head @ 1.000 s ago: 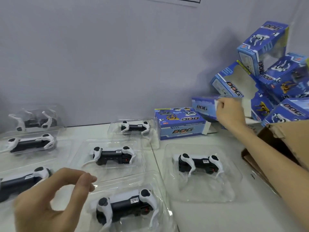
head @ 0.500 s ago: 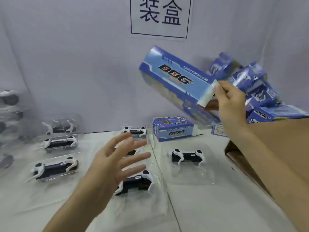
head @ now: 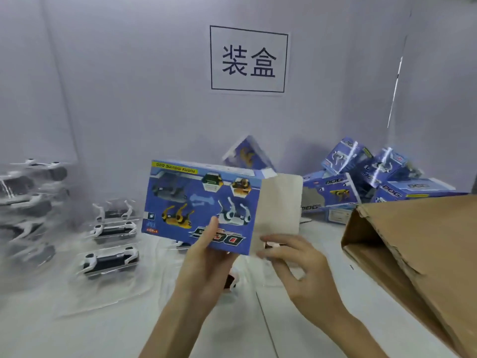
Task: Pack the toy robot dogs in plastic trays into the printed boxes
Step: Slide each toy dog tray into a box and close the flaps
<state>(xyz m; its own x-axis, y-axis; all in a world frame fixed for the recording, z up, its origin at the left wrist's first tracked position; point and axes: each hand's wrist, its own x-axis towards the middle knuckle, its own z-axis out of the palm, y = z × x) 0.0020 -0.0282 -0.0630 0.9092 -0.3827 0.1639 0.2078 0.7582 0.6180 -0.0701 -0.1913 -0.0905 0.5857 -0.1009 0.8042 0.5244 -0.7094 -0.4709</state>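
Note:
I hold a blue printed box (head: 201, 205) up in front of me above the table, its picture side facing me upside down. My left hand (head: 206, 259) grips its lower edge, thumb on the front. My right hand (head: 291, 257) pinches the bottom of its open grey end flap (head: 280, 205). Several black-and-white toy robot dogs in clear plastic trays lie on the white table at the left, such as the nearest tray (head: 111, 259) and another (head: 114, 228). One dog (head: 231, 280) is mostly hidden behind my left hand.
A heap of blue printed boxes (head: 361, 182) lies at the back right against the wall. A big brown cardboard carton (head: 418, 244) lies open at the right. More trays are stacked at the far left (head: 28, 197). A paper sign (head: 249, 59) hangs on the wall.
The box came down from my raised right hand to the middle and turned its picture side to me. My left hand, open before, now grips it. My right hand shifted to the flap.

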